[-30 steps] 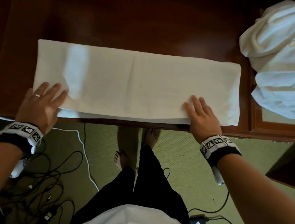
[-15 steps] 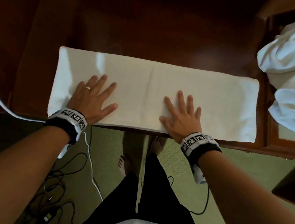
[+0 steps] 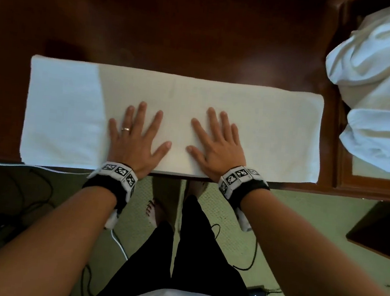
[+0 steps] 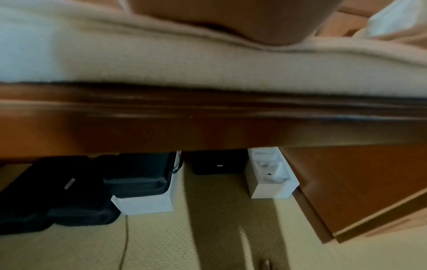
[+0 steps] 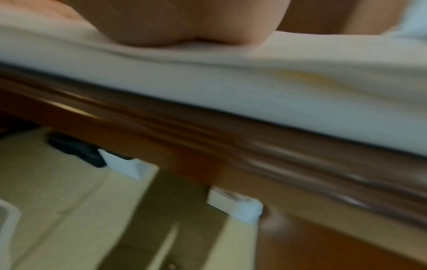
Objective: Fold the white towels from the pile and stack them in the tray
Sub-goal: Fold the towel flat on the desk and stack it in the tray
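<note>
A white towel (image 3: 275, 137), folded into a long strip, lies along the near edge of the dark wooden table (image 3: 178, 29). My left hand (image 3: 137, 136) lies flat on it just left of its middle, fingers spread. My right hand (image 3: 216, 143) lies flat just right of the middle, fingers straight. The two thumbs almost meet. A pile of loose white towels (image 3: 384, 96) sits in the wooden tray (image 3: 341, 174) at the right. In both wrist views only the heel of each palm (image 4: 231, 22) (image 5: 184, 23) shows, pressed on the towel (image 4: 208, 65) (image 5: 300, 91).
The table's front edge (image 4: 208, 124) runs just under my wrists. Beneath the table stand black cases (image 4: 76, 191) and white boxes (image 4: 270, 175) on green carpet. Cables (image 3: 21, 189) trail on the floor near my bare feet (image 3: 155, 210).
Both hands have slid inward along the towel from its outer ends to its middle, staying flat. The camera has shifted, so the towel sits more centrally in view.
</note>
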Action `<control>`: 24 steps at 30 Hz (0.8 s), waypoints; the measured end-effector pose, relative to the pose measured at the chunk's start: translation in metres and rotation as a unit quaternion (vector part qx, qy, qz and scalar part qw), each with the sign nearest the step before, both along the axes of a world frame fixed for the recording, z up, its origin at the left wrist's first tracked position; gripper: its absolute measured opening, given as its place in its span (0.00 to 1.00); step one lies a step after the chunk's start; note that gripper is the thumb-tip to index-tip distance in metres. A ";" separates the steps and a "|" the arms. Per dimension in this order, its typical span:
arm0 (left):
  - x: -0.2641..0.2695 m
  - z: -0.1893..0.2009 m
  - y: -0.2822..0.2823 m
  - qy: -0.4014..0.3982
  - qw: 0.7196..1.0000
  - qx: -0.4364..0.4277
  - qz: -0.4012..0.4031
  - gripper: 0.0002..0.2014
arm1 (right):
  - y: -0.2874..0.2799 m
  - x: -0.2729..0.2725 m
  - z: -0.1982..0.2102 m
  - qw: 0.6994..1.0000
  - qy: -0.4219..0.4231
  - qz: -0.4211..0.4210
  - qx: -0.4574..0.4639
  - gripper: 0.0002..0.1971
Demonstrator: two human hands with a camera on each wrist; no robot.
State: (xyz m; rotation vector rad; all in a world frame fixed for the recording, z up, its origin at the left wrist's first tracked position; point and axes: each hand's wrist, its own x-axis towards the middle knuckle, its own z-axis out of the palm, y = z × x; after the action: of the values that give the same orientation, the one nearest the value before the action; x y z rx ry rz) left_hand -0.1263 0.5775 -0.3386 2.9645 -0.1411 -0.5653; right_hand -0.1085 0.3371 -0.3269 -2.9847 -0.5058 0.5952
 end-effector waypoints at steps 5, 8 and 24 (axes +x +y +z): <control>-0.001 -0.009 -0.004 -0.031 0.999 0.015 0.020 0.41 | -0.158 -0.003 0.004 0.974 0.007 -0.220 -0.048 0.37; 0.008 -0.002 -0.023 -0.035 0.999 -0.004 0.030 0.42 | -0.154 0.011 0.010 0.969 -0.049 -0.238 -0.047 0.37; 0.018 -0.010 -0.017 -0.051 0.999 0.006 0.019 0.42 | -0.148 0.013 0.007 0.989 -0.041 -0.143 -0.007 0.35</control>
State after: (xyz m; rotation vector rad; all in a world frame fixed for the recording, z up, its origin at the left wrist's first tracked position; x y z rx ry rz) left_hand -0.1086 0.5601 -0.3481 3.0004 -0.0906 -0.4132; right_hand -0.0952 0.1894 -0.3195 -3.0231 -0.0718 0.4528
